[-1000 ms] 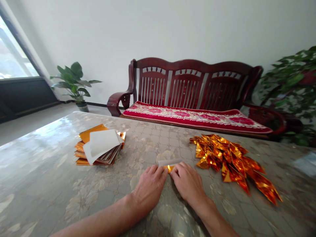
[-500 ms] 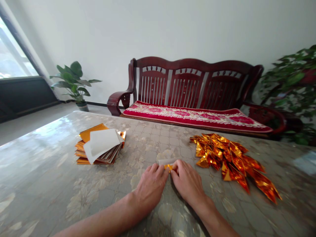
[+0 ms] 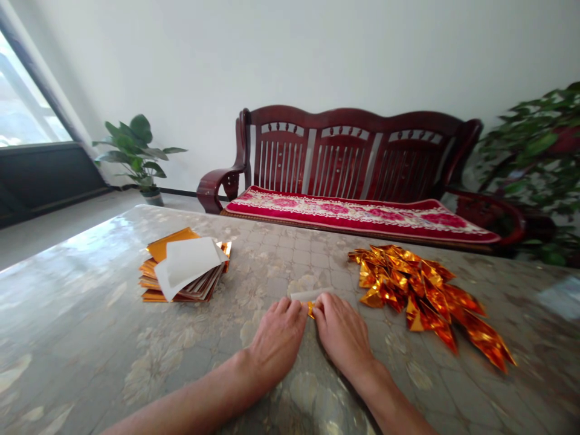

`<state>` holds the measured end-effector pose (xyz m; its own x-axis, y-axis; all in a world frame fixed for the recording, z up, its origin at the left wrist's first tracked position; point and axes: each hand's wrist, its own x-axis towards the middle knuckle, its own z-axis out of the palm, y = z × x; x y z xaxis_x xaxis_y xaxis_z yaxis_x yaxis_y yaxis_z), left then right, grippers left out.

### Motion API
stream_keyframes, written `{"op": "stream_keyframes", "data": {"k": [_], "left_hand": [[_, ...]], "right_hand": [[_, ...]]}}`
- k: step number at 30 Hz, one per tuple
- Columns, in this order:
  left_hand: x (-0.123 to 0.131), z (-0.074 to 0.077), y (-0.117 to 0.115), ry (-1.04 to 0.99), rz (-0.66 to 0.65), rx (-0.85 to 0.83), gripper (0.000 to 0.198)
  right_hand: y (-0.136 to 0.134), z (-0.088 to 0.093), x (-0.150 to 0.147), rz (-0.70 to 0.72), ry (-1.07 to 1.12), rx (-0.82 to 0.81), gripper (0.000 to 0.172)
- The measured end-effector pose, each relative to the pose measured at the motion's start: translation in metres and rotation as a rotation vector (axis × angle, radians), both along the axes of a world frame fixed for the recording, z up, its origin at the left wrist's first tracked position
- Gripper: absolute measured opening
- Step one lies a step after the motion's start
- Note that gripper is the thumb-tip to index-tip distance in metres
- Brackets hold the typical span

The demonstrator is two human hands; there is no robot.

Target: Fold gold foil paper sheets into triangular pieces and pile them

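Between my hands, low on the table, lies a sheet of gold foil paper (image 3: pixel 310 309) with its pale back side showing at the far edge. My left hand (image 3: pixel 283 329) is closed, its fingertips pressed on the left part of the sheet. From the right, my right hand (image 3: pixel 342 329) grips the same sheet with bent fingers. A narrow gold strip shows between the thumbs; the hands hide the rest. To the left stands a loose stack of gold and white paper sheets (image 3: pixel 190 266). Folded shiny gold paper pieces (image 3: pixel 417 287) lie heaped to the right.
A patterned, glossy cover lies over the table (image 3: pixel 203 356). Behind it stands a dark red wooden bench (image 3: pixel 344 154) with a red floral seat cover (image 3: pixel 335 208). Potted plants (image 3: pixel 136 145) flank the bench. Something clear and plastic (image 3: pixel 562 297) lies at the right.
My fingers have shifted slightly on the sheet, and less gold shows between them now. The stack and the folded heap are unchanged.
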<state>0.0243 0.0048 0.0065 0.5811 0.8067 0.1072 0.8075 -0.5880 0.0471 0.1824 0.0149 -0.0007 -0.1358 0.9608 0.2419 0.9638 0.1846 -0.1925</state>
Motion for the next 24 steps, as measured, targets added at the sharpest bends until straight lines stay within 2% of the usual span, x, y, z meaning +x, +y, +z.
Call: {"op": "stream_keyframes", "data": {"k": [7, 13, 18, 24], "left_hand": [[-0.001, -0.001, 0.001, -0.046, -0.001, 0.007, 0.03], [-0.001, 0.0, 0.001, -0.04, 0.019, 0.002, 0.024], [0.0, -0.001, 0.0, -0.014, 0.041, 0.0, 0.022], [0.007, -0.001, -0.018, 0.032, 0.034, 0.003, 0.022]], "right_hand": [[-0.007, 0.001, -0.001, 0.078, -0.099, 0.089, 0.014], [-0.011, 0.004, 0.0, 0.099, -0.134, 0.103, 0.018], [-0.008, 0.005, 0.004, 0.111, -0.102, 0.086, 0.02], [-0.005, 0.008, 0.015, 0.157, 0.007, 0.05, 0.026]]}}
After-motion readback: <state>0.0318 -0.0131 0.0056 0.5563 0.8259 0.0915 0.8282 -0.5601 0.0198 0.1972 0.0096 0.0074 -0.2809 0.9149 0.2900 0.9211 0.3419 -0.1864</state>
